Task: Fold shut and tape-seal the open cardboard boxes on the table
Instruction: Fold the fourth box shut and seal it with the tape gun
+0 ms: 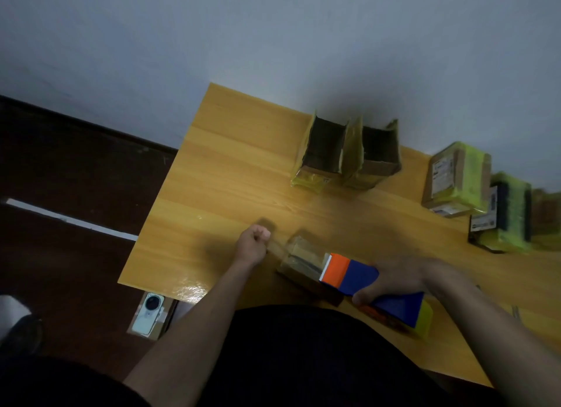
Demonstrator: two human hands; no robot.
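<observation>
On the floor at far left lies a small white device [147, 314], just beside the table [212, 169]. The left hand [252, 245] is curled, pinching what looks like the free end of clear tape [274, 248], drawn out leftward from the tape dispenser [349, 273]. The right hand [394, 280] grips the dispenser's blue body near the table's front edge; blur hides the finer detail. Farther back, two open boxes [346, 154] stand side by side, flaps up, untaped. At far right, two sealed boxes [479, 194] wrapped in yellow-green tape look finished. So, by my reading, the task is roughly half done: the two open boxes remain to be folded and sealed.
</observation>
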